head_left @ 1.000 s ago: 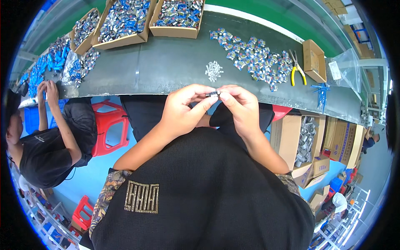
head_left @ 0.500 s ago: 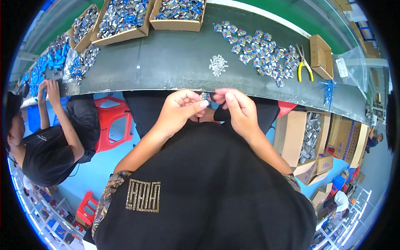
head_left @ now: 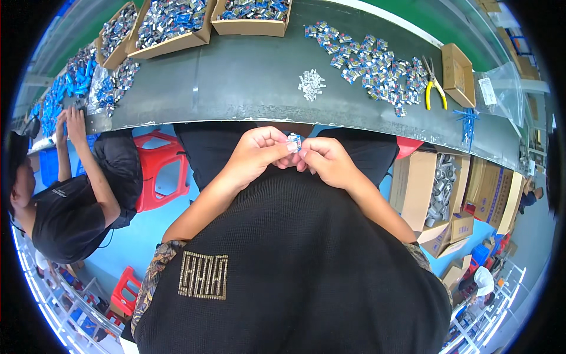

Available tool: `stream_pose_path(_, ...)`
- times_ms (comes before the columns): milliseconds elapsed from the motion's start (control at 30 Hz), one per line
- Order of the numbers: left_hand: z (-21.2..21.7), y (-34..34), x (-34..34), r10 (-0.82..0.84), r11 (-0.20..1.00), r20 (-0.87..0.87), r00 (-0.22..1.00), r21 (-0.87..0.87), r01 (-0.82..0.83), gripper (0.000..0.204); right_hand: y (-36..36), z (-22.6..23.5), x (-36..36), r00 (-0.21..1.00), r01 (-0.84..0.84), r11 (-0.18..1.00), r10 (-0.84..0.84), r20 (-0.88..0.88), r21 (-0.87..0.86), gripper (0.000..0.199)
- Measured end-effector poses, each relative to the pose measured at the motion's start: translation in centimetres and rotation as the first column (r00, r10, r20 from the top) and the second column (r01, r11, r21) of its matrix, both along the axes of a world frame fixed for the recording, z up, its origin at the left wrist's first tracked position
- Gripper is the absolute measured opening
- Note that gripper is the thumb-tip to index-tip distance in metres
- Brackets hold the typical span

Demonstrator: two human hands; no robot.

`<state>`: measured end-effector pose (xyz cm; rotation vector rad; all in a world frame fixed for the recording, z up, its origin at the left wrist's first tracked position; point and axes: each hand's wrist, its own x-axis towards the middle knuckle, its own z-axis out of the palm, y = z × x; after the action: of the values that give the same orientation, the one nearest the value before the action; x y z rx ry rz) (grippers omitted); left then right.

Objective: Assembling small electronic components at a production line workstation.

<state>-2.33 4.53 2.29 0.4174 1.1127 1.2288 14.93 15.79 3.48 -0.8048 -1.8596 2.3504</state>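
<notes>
Between my two hands, just in front of the bench edge, is a small blue circuit board [head_left: 296, 140] with a silvery metal part on it. My left hand [head_left: 257, 154] pinches it by thumb and fingers from the left. From the right, the thumb and forefinger of my right hand [head_left: 331, 160] are closed at its lower edge. Fingers hide part of the board. Beyond my hands a small heap of white pieces [head_left: 311, 85] lies on the dark bench [head_left: 236, 76]. Farther right spreads a large scatter of similar blue boards [head_left: 377, 72].
Pliers with yellow handles [head_left: 435, 94] lie beside a small cardboard box [head_left: 457, 74]. Thin blue strips [head_left: 467, 125] hang over the bench edge. Filled cardboard trays [head_left: 177, 52] stand at the far left. A co-worker [head_left: 73, 206] sits at left, near a red stool [head_left: 154, 177].
My right hand has moved left and inward, and its fingers have closed at the board. The board is now raised a little and shows more clearly.
</notes>
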Motion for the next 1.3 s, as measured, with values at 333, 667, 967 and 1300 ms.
stream_pose_path(333,-2.3,-0.4,0.2,-0.21,0.978,-0.148,0.967,-0.018,0.209,0.024,-0.4,-1.9,-0.7,0.993,0.114,0.992,-0.112,0.044,-0.055,0.019)
stream_pose_path(667,-2.8,-0.1,0.1,-0.184,0.98,-0.203,0.962,0.036,0.195,0.023,-0.6,-2.7,-1.1,0.992,0.127,0.991,-0.126,0.013,-0.035,0.02)
stream_pose_path(967,-3.0,0.1,0.1,-0.164,0.983,-0.198,0.966,0.047,0.177,0.021,-0.3,-2.9,-1.5,0.994,0.111,0.988,-0.108,0.035,-0.112,0.02)
stream_pose_path(1300,-0.9,0.9,0.6,-0.113,0.99,-0.277,0.954,0.045,0.13,0.024,-0.3,-2.9,-2.1,0.986,0.164,0.953,-0.154,0.057,-0.253,0.02)
